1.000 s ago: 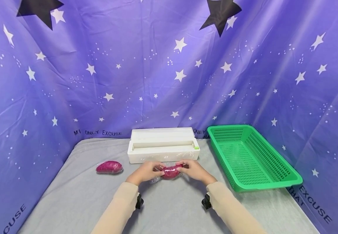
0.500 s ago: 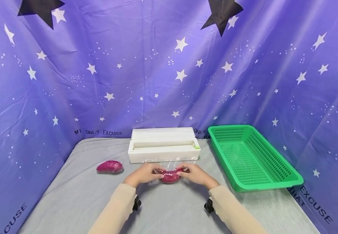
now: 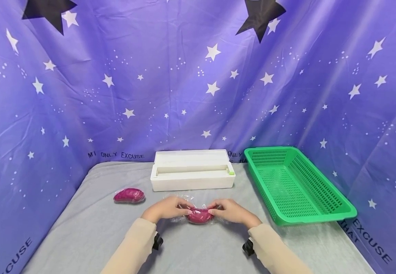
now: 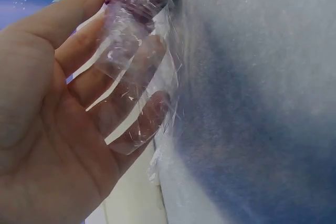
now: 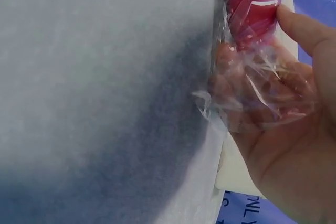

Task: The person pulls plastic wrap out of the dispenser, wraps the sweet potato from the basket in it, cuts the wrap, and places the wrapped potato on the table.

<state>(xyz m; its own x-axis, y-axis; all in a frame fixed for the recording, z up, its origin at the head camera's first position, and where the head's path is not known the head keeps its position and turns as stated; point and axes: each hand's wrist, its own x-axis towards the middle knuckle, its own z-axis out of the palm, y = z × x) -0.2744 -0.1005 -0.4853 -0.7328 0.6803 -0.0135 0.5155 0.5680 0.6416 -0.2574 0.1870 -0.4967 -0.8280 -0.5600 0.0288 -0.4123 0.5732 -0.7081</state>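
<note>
A reddish-purple sweet potato (image 3: 199, 216) in clear plastic wrap lies between my two hands, in front of the white box. My left hand (image 3: 166, 209) pinches its left end between thumb and fingers. At the other end, my right hand (image 3: 232, 211) holds it the same way. Loose plastic wrap (image 4: 131, 66) trails off the left end across the left fingers in the left wrist view. In the right wrist view, more film (image 5: 262, 90) sticks out over the right fingers. A second wrapped sweet potato (image 3: 129, 195) rests on the grey cloth to the left.
Behind the hands stands a long white box (image 3: 193, 184), its lid raised and a small green piece at its right end. A green perforated basket (image 3: 275, 213) sits at the right. Purple star-print curtains (image 3: 170, 95) enclose the grey-covered table (image 3: 198, 251) at back and sides.
Both hands have drawn the sweet potato toward the person, away from the white box. The clear film that overlapped the box front now lies around the hands.
</note>
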